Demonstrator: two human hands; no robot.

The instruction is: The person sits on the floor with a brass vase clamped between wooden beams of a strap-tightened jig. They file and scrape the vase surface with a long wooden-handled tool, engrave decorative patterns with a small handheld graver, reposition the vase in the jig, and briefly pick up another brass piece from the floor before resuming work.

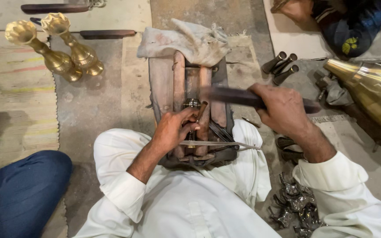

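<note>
— Brass? Where is it lying?

— Yes, a small brass fitting (193,104) is sitting on a worn wooden block (190,88), just beyond the fingertips of the left hand (172,128). That hand is pinching a thin rod (200,112) that is touching the fitting, thumb and forefinger pressed together.

— And the other hand?

— The right hand (283,110) is hovering to the right of the block, fingers wrapped tightly around a long dark tool (232,96), blurred, which is reaching left above the fitting.

— What is lying around them?

— A pale cloth (190,42) is draping the block's far end. Two brass vases (56,46) are standing far left of the left hand. Small dark metal pieces (296,202) are lying below the right forearm.
</note>
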